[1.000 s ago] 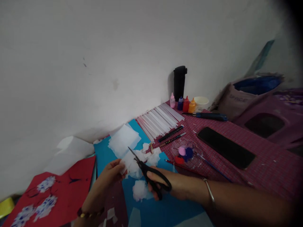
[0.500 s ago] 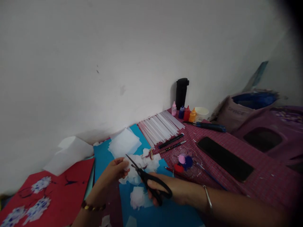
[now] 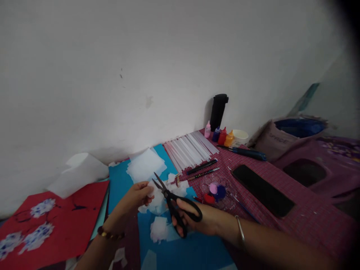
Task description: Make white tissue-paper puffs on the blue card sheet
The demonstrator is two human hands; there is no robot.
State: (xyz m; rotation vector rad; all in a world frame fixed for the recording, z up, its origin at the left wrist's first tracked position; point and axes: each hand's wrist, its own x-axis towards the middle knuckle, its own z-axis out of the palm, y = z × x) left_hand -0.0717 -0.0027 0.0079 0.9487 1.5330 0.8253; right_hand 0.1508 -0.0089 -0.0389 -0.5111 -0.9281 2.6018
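Left hand (image 3: 140,194): in the head view, you pinch a white paper scrap (image 3: 151,194), seemingly leaving its edge free toward 3 o'clock.
Right hand (image 3: 188,216): you grip the black scissors (image 3: 167,194), blades parted toward 11 o'clock, apparently to face the scrap.
Paper stack (image 3: 146,167): at your left hand's 12 o'clock, probably for easy reach.

Two hands (image 3: 137,195), one pair of scissors (image 3: 167,194), four squeeze bottles (image 3: 222,137), one phone (image 3: 263,190), one flask (image 3: 218,113), one cup (image 3: 240,135)

Smudged pale wall (image 3: 168,75), dim light
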